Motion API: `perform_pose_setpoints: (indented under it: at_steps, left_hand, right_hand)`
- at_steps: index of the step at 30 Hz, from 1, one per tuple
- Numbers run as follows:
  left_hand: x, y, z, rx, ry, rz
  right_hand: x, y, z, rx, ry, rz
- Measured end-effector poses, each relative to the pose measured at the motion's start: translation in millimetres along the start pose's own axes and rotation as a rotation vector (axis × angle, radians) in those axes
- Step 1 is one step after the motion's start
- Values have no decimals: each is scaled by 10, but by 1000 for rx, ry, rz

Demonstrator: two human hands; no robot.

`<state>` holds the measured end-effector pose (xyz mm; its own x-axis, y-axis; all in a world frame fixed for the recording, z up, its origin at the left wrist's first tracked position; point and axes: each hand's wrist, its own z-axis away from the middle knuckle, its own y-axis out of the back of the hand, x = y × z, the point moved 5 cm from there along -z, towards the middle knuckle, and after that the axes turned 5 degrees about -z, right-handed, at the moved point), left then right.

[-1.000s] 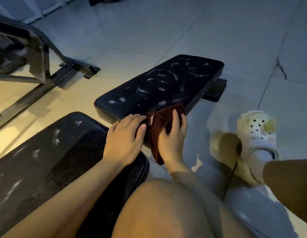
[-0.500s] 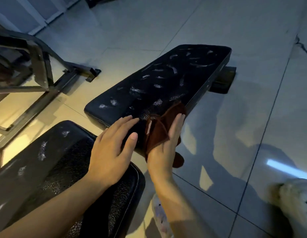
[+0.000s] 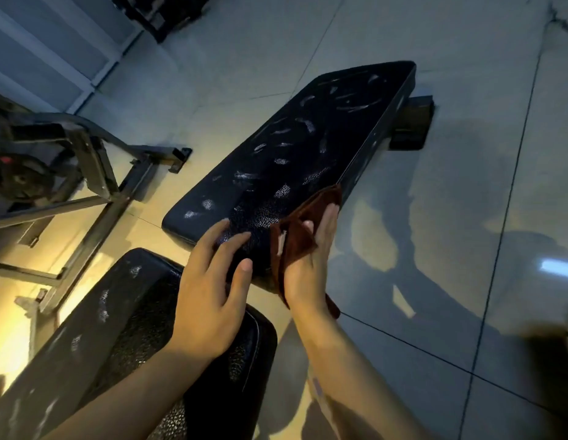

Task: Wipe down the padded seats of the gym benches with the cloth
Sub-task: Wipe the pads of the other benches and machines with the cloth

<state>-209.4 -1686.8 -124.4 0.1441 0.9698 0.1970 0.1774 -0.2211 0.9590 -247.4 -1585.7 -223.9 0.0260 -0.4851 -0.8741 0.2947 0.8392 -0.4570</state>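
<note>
A long black padded bench seat [image 3: 311, 144] with worn white scuffs stretches away from me across the floor. A second black padded seat [image 3: 124, 331] lies close in front, lower left. A folded dark red cloth [image 3: 300, 230] lies on the near right edge of the long seat. My right hand [image 3: 311, 262] presses on the cloth with straight fingers, at the seat's right side. My left hand [image 3: 213, 281] rests flat with spread fingers on the near end of the long seat, just left of the cloth.
A grey metal machine frame [image 3: 95, 185] with angled bars stands at the left. The bench's black foot [image 3: 409, 125] sticks out at the far right end. Pale tiled floor [image 3: 451, 217] spreads to the right, with shadows on it.
The view has swung up and left, so my legs and the white shoe are out of sight. My right hand's fingers have straightened on the cloth at the seat's right edge.
</note>
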Motion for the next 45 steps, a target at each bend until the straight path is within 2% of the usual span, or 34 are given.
perform_pose_setpoints:
  at_steps: [3, 6, 9, 12, 15, 21, 26, 31, 34, 37, 41, 45]
  left_hand:
    - [-7, -11, -16, -11, 57, -21]
    - [-12, -25, -24, -27, 64, -58]
    - [-14, -27, -24, -45, 64, -63]
    - [0, -25, -29, -61, 64, -91]
    - [14, -17, -27, -65, 63, -103]
    - [4, -26, -38, -56, 62, -94]
    - [-21, -27, -54, -41, 38, -94]
    - [18, -12, -39, -14, 7, -110]
    - [13, -9, -24, -11, 24, -104]
    - [-16, -10, -27, -1, 43, -103]
    - [-27, -15, -42, -2, 56, -91]
    - [-37, -19, -47, -20, 65, -87]
  right_hand:
    - [-174, 152, -328, 24, -49, 52]
    - [-142, 139, -261, -12, -71, 81]
    - [-29, 81, 99, -80, 13, 73]
    - [156, 37, 527, -148, -9, -6]
    - [195, -6, 623, -82, 132, 35]
    - [60, 98, -103, 19, -36, -107]
    - [-82, 237, -698, 71, -101, 30]
    - [50, 119, -216, 21, -48, 76]
    - [90, 25, 375, -49, 80, -10]
    - [82, 10, 553, -79, 100, -36]
    - [-92, 47, 76, 6, 17, 66]
    - [-300, 126, -623, 44, 26, 220]
